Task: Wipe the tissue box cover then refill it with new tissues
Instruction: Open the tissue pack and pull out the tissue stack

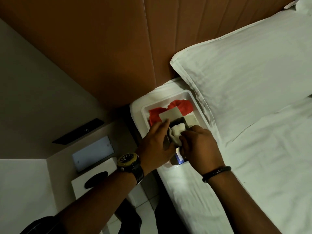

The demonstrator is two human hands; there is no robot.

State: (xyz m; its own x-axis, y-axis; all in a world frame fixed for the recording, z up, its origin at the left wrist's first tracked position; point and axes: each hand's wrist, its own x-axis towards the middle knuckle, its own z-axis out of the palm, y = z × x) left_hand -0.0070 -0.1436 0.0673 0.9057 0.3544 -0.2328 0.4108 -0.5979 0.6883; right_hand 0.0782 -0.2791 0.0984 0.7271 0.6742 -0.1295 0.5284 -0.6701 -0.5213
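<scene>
At frame centre, our left hand clamps its grip on the tissue box cover's side, while our right hand pinches the white tissues inside. The cover sits in a white tray on the bed, beside a red cloth.

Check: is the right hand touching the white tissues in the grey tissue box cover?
Touching. Head view: right hand fingertips press into the white tissues inside the open grey tissue box cover.
</scene>
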